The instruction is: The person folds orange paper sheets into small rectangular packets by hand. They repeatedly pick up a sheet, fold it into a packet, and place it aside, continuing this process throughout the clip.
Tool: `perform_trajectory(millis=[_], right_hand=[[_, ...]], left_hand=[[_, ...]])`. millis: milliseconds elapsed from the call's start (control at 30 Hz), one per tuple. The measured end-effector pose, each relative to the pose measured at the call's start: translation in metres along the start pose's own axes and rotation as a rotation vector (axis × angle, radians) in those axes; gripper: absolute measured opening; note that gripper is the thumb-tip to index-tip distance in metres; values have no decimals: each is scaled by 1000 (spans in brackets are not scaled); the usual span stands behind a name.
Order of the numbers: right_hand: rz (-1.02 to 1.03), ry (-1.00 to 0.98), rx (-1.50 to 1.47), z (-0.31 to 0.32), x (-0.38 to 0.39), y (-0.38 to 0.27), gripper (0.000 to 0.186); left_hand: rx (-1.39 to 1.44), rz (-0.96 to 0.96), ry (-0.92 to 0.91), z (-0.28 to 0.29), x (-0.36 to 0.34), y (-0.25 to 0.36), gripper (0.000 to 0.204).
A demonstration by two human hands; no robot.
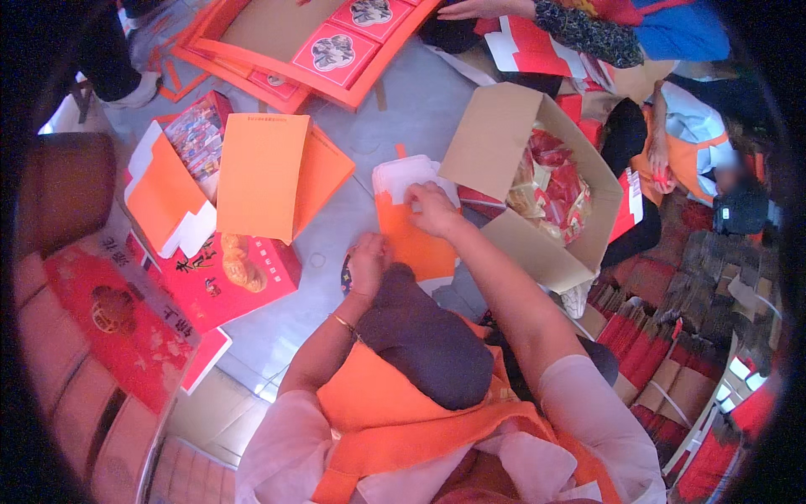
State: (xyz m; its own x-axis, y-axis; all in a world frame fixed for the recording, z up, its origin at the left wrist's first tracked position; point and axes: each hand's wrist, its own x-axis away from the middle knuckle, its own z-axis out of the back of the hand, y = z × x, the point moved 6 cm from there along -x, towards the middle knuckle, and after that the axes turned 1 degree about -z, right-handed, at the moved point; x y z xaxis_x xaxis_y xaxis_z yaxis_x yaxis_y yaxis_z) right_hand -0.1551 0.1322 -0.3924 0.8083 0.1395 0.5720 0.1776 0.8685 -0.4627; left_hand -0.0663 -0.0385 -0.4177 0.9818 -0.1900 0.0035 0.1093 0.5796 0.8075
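An orange folding carton (416, 248) with white flaps (405, 175) at its far end lies before my dark-trousered knee. My left hand (368, 262) is closed, its curled fingers against the carton's left edge. What its fingertips pinch is mostly hidden. Over the carton's upper part, my right hand (432, 210) has bent fingers gripping near the fold of the white flaps. Just to the right stands an open brown cardboard box (495, 139), holding red and gold wrapped packets (554, 185).
At left are an open carton with colourful packs (195, 139), orange cartons (262, 172), and a red printed box (243, 281). Large orange trays (243, 63) lie at the far side. Co-workers' hands (487, 10) show at upper right. Bundled flat cartons (655, 353) fill the right.
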Motion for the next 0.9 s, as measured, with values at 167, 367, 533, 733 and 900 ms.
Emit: perform_trajectory(millis=[167,367,533,733,900], right_hand=[[102,54,-63,16,7,1,23],[217,215,-140,78,42,-38,25],[516,721,209,184,120,-90,62],[549,697,192,271,170,-107,84],[757,833,86,333,267,-154,87]], left_hand=[[333,293,-132,-5,-1,0,11],[532,256,-91,30,-21,37,10],[625,140,56,79,-47,80,12],[296,-183,74,168,-98,176,9],[315,-392,0,280,-121,311,8]])
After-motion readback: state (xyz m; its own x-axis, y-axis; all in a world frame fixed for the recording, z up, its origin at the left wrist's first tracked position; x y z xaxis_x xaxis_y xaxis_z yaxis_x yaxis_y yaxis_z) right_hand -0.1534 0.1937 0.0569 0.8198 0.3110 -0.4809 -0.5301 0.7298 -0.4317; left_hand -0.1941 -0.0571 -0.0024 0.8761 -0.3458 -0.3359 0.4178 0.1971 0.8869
